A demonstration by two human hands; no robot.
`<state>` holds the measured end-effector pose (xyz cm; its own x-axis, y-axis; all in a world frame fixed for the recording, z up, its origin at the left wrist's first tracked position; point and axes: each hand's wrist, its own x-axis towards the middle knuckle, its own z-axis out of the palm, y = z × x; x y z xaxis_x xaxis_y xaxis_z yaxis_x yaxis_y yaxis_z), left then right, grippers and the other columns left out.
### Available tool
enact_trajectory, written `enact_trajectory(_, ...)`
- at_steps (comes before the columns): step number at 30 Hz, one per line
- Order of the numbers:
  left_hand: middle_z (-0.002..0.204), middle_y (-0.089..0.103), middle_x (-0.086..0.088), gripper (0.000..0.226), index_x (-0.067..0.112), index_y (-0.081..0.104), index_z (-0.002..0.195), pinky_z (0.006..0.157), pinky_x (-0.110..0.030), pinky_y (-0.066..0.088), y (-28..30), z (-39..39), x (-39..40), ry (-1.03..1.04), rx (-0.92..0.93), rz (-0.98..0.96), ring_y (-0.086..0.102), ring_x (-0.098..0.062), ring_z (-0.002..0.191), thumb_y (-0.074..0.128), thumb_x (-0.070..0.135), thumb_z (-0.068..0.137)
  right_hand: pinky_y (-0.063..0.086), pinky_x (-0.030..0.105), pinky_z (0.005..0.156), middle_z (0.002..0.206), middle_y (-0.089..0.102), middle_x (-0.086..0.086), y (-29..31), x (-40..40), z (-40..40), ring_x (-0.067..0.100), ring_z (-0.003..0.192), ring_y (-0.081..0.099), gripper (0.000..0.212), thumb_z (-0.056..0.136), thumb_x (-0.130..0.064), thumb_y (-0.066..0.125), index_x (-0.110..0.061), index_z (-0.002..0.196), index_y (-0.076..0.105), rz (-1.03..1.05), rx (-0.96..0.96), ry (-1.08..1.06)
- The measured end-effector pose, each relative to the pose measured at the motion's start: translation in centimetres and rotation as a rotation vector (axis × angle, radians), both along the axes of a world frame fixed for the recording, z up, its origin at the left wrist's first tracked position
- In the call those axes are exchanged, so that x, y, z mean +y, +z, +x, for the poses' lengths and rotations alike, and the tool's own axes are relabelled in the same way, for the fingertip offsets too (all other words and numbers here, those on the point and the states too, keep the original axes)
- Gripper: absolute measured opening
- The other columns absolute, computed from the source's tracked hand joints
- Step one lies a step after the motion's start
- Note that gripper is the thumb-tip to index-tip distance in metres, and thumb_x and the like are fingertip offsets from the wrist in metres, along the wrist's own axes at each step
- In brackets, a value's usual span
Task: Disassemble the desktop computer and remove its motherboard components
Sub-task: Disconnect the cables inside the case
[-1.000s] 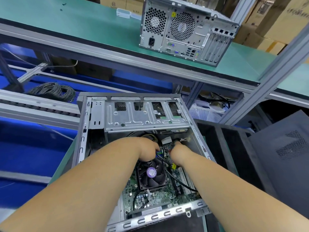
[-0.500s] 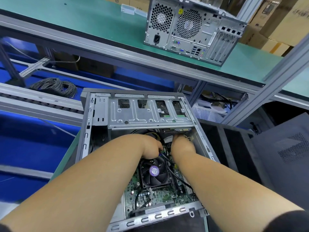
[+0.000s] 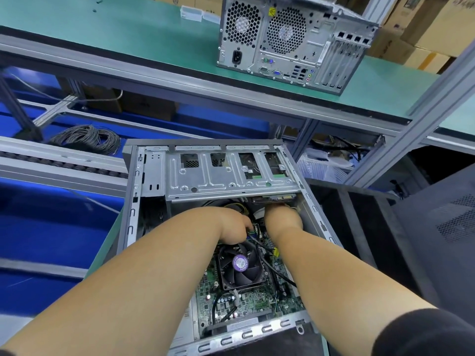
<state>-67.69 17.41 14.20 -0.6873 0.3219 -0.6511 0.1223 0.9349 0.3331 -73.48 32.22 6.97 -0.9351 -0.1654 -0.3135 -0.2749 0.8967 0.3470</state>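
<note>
An open desktop case (image 3: 133,201) lies on its side in front of me, its metal drive cage (image 3: 226,178) at the far end. Inside sits the green motherboard (image 3: 257,301) with a black CPU fan (image 3: 241,265) bearing a purple sticker. My left hand (image 3: 231,227) reaches in just beyond the fan, fingers curled around a connector with blue cable (image 3: 253,233). My right hand (image 3: 282,218) is thrust deeper, under the drive cage's edge; its fingers are hidden. A black cable (image 3: 270,263) runs beside the fan.
A second closed computer tower (image 3: 290,39) stands on the green upper bench (image 3: 115,32). A coil of grey wire (image 3: 87,138) lies at the left on a blue surface. A dark perforated side panel (image 3: 442,227) leans at the right. Cardboard boxes (image 3: 437,29) fill the far right.
My right hand has pushed farther forward, under the drive cage edge. The left hand stays by the connector near the fan. The view has shifted slightly down.
</note>
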Motion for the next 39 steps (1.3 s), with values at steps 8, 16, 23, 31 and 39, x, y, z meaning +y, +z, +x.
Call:
enact_trajectory(8, 0.152, 0.035, -0.005, 0.055, 0.028, 0.033, 0.149, 0.084, -0.025, 0.031, 0.3, 0.1, 0.1, 0.004, -0.008, 0.000, 0.042, -0.024, 0.129, 0.038, 0.012, 0.097, 0.051, 0.036, 0.073, 0.114, 0.067, 0.010, -0.7, 0.3, -0.2, 0.027, 0.102, 0.064, 0.026, 0.090, -0.001, 0.051, -0.009, 0.110, 0.065, 0.058, 0.025, 0.049)
enact_trajectory(16, 0.153, 0.034, -0.005, 0.054, 0.028, 0.032, 0.149, 0.083, -0.024, 0.029, 0.5, 0.2, 0.1, -0.001, -0.012, -0.006, 0.041, -0.024, 0.130, 0.036, 0.011, 0.097, 0.052, 0.035, 0.074, 0.112, 0.067, 0.006, -1.3, 0.2, -0.7, 0.026, 0.101, 0.065, 0.024, 0.090, -0.004, 0.052, -0.012, 0.108, 0.067, 0.053, 0.054, 0.016)
enact_trajectory(23, 0.149, 0.038, -0.006, 0.054, 0.028, 0.034, 0.148, 0.078, -0.024, 0.031, 0.7, 0.0, 0.1, 0.015, -0.029, -0.006, 0.048, -0.024, 0.114, 0.036, 0.009, 0.097, 0.049, 0.033, 0.070, 0.111, 0.068, 0.006, -1.5, 0.2, -0.9, 0.025, 0.099, 0.065, 0.025, 0.091, -0.004, 0.050, -0.012, 0.106, 0.067, 0.038, 0.065, 0.003)
enact_trajectory(31, 0.148, 0.039, -0.006, 0.053, 0.029, 0.035, 0.147, 0.074, -0.025, 0.034, 0.7, -0.1, 0.1, 0.015, -0.021, -0.007, 0.043, -0.020, 0.096, 0.037, 0.010, 0.097, 0.050, 0.034, 0.067, 0.108, 0.068, 0.006, -1.1, 0.1, -0.8, 0.025, 0.097, 0.066, 0.023, 0.090, -0.004, 0.052, -0.012, 0.104, 0.067, 0.020, 0.036, -0.033)
enact_trajectory(39, 0.146, 0.041, -0.007, 0.053, 0.029, 0.036, 0.146, 0.071, -0.024, 0.033, 0.4, 0.0, 0.2, 0.020, -0.035, 0.002, 0.048, -0.023, 0.104, 0.038, 0.010, 0.096, 0.048, 0.033, 0.063, 0.107, 0.068, 0.005, -0.8, -0.1, -0.5, 0.024, 0.094, 0.066, 0.022, 0.089, -0.004, 0.053, -0.014, 0.103, 0.068, 0.050, 0.019, -0.020)
